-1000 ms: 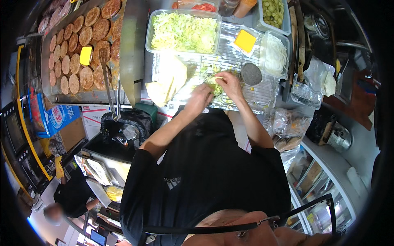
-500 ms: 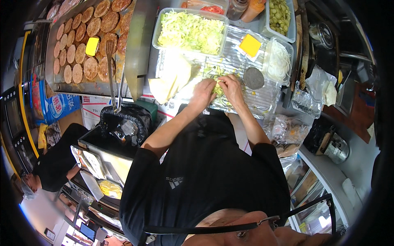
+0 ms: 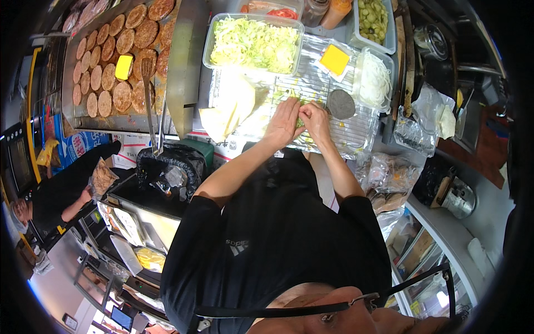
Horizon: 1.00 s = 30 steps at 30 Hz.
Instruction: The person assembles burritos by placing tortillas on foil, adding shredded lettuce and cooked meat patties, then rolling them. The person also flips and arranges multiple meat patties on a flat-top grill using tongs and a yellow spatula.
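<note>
Both my hands meet over the wire rack (image 3: 347, 131) on the foil-covered tray, with green shredded lettuce (image 3: 301, 122) between them. My left hand (image 3: 284, 123) lies with its fingers stretched out side by side, their tips beside the loose shreds. Bent inward, the fingers of my right hand (image 3: 315, 121) are closed on some of the lettuce, most of which they hide. Just right of that hand rests a dark grey round disc (image 3: 341, 104), like a bun half. A yellow cheese slice (image 3: 335, 59) on white paper lies farther back.
Behind stand tubs of shredded lettuce (image 3: 256, 44), pickle slices (image 3: 373, 22) and sliced onion (image 3: 376, 80). Pale wrapping paper (image 3: 222, 119) is left of my hands. Patties (image 3: 123, 96) and a spatula (image 3: 147, 83) lie on the griddle. A co-worker (image 3: 61, 186) holds a bag at left.
My left hand has moved slightly right and its fingers have straightened against the right hand. At the left, the co-worker has turned and now holds up a bag of brown food.
</note>
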### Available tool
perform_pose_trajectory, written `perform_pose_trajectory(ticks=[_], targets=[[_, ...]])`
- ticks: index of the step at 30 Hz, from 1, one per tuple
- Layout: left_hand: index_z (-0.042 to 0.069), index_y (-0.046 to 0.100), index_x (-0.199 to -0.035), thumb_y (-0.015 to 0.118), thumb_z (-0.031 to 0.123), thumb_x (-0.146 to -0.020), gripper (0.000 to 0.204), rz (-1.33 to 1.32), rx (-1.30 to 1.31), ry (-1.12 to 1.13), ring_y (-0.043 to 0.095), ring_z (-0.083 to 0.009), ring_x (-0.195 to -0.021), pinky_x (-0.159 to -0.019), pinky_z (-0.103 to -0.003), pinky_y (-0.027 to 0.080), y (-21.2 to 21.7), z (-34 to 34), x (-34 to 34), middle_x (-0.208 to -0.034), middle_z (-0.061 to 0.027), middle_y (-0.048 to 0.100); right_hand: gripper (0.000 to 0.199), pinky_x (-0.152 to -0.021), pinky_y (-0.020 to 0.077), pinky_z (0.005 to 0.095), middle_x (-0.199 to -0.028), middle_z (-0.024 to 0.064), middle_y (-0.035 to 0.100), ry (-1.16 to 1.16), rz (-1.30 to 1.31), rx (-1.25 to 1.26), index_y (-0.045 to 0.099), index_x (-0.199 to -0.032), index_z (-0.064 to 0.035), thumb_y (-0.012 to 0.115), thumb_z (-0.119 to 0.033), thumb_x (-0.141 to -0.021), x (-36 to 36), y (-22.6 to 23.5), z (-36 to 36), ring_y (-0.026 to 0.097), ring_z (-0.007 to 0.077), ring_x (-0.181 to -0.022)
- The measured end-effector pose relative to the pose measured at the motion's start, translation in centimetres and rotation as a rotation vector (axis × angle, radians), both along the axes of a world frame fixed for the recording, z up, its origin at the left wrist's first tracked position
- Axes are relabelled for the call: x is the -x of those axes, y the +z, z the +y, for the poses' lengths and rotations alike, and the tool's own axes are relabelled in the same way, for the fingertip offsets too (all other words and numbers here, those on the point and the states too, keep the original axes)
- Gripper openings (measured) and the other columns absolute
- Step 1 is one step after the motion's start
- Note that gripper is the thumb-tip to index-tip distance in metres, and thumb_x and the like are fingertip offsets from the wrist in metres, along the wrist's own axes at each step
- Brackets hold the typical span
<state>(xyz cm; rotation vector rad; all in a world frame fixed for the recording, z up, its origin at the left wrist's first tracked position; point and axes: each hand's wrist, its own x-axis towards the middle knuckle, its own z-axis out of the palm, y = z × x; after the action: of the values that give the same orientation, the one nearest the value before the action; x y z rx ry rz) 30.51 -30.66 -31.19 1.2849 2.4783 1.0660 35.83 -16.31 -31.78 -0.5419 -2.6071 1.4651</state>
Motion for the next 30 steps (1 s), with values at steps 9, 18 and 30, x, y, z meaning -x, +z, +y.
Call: perform_pose_trajectory(ticks=[9, 18, 30], targets=[[-0.006, 0.042, -0.136, 0.062, 0.027, -0.089, 0.060, 0.048, 0.128, -0.029, 0.035, -0.0383, -0.136, -0.115, -0.049, 0.027, -2.3, 0.1, -0.6, -0.140, -0.0229, 0.042, 0.010, -0.063, 0.0497, 0.0280, -0.084, 0.0075, 0.060, -0.132, 0.079, -0.004, 0.067, -0.092, -0.0003, 0.067, 0.002, -0.083, -2.5, -0.4, 0.5, 0.061, 0.0165, -0.071], [-0.005, 0.043, -0.136, 0.060, 0.025, -0.090, 0.057, 0.047, 0.142, -0.027, 0.034, -0.0377, -0.137, -0.115, -0.048, 0.026, -2.2, 0.1, -0.6, -0.140, -0.0227, 0.043, 0.013, -0.065, 0.0516, 0.0267, -0.087, 0.0087, 0.067, -0.122, -0.008, 0.041, 0.066, -0.097, 0.0016, 0.066, 0.003, -0.084, -3.9, -1.9, 0.1, 0.065, 0.0145, -0.072], [-0.008, 0.045, -0.129, 0.072, 0.019, -0.079, 0.062, 0.047, 0.056, -0.004, 0.039, -0.0412, -0.130, -0.111, -0.048, 0.030, -1.4, 0.3, -0.4, -0.134, -0.0246, 0.044, 0.014, -0.063, 0.0489, 0.0251, -0.086, 0.0060, 0.063, -0.114, 0.033, 0.071, 0.068, -0.099, 0.0000, 0.067, 0.001, -0.085, -3.4, -1.1, 0.4, 0.061, 0.0123, -0.071]])
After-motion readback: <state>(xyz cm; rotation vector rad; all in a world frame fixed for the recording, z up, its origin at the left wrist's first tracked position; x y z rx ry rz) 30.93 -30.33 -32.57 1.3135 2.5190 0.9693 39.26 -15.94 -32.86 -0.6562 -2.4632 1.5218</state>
